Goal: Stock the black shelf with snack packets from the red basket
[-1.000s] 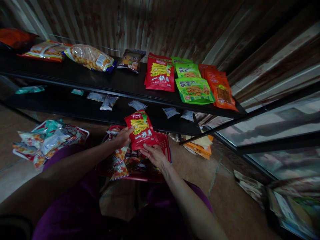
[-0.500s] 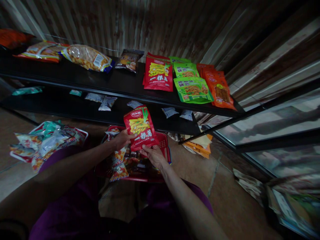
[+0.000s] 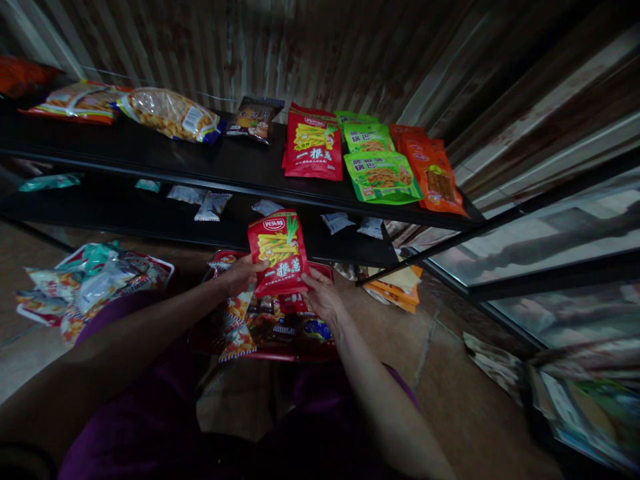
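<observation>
Between my two hands is a red snack bag (image 3: 278,250) with yellow sticks and green leaves printed on its front. My left hand (image 3: 246,275) pinches its left edge, and my right hand (image 3: 321,293) grips the lower right corner. The bag is held nearly upright, front towards me, above a red basket (image 3: 260,355) full of mixed snack packets. Part of another red bag (image 3: 295,303) shows in the basket beneath it. On the upper shelf stand matching red snack bags (image 3: 314,143), one in front of another.
The black upper shelf (image 3: 165,163) also carries green bags (image 3: 384,179), orange bags (image 3: 435,173), a brown packet (image 3: 255,121) and a clear bag (image 3: 170,115). Small packets (image 3: 213,206) lie on the lower shelf. A second basket (image 3: 35,317) of snacks stands left on the tiled floor.
My right hand has shifted from the bag's bottom edge up to its lower right corner. The bag has turned straighter, and more of the basket's contents shows below it.
</observation>
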A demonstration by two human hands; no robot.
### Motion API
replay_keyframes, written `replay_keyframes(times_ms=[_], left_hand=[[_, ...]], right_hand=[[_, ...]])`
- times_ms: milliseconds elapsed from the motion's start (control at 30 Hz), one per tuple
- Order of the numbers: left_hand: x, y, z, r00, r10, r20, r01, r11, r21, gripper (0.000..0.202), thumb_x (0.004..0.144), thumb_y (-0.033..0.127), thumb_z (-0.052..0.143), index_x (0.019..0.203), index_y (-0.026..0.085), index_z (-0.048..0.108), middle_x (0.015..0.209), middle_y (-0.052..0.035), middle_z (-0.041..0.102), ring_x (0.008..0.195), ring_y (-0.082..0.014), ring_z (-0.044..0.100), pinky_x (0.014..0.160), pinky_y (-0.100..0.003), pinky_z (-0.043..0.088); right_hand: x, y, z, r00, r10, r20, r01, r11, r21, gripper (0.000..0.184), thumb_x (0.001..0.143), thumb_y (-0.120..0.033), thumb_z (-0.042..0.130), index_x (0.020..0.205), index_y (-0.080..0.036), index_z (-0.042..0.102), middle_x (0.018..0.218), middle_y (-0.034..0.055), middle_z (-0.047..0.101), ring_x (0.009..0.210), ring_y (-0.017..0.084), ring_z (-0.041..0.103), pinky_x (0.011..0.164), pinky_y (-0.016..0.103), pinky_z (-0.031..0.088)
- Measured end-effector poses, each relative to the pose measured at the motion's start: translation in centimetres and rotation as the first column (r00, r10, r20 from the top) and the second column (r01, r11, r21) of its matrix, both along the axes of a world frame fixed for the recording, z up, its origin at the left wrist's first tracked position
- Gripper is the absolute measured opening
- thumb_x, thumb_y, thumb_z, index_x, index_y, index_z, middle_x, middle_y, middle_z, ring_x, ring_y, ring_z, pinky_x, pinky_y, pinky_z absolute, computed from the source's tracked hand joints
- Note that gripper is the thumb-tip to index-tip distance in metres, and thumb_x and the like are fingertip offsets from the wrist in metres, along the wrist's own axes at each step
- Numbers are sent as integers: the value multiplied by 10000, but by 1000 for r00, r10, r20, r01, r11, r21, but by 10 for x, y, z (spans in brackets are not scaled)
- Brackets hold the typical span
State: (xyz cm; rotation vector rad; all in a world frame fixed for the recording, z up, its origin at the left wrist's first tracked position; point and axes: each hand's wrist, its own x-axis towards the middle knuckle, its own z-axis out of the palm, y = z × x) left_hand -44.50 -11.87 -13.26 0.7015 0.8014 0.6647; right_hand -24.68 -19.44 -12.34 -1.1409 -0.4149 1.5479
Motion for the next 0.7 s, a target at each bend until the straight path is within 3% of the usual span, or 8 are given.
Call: replay_keyframes(times_ms=[133,233,400,700], left_hand=[[-2,2,1,1000,23,10,-22,999,-38,392,696,307,752,1033,167,610,971,-105,700,779,-198,683,676,-298,548],[-2,-1,6,1000,-30,-5,30,998,-47,350,720,323,731,1019,180,621,964,-93,704,737,-179,679,643,-278,545],[2,-8,13,992,-125,-1,125,992,-17,314,692,198,746,983,151,636,983,-97,702,843,-193,679,738,-298,551],[0,-2,2,995,-79,-69,80,997,12,354,647,128,755,979,165,640,920,-78,716,854,-209,684,683,-284,553]], right_hand=[[-1,-1,-2,999,-48,-11,48,999,-8,342,577,-208,810,900,-201,698,838,9,745,740,159,682,703,273,551],[2,-1,-6,995,-94,-26,93,995,-34,338,572,-201,810,889,-199,691,819,1,743,706,138,673,667,248,549],[9,1,-13,990,-137,-9,137,989,-64,292,599,-209,801,859,-218,668,789,-16,736,683,125,668,636,236,546],[7,-3,-3,999,27,-33,-28,999,-20,363,604,-143,773,934,-237,654,895,-19,726,787,145,680,695,268,575]])
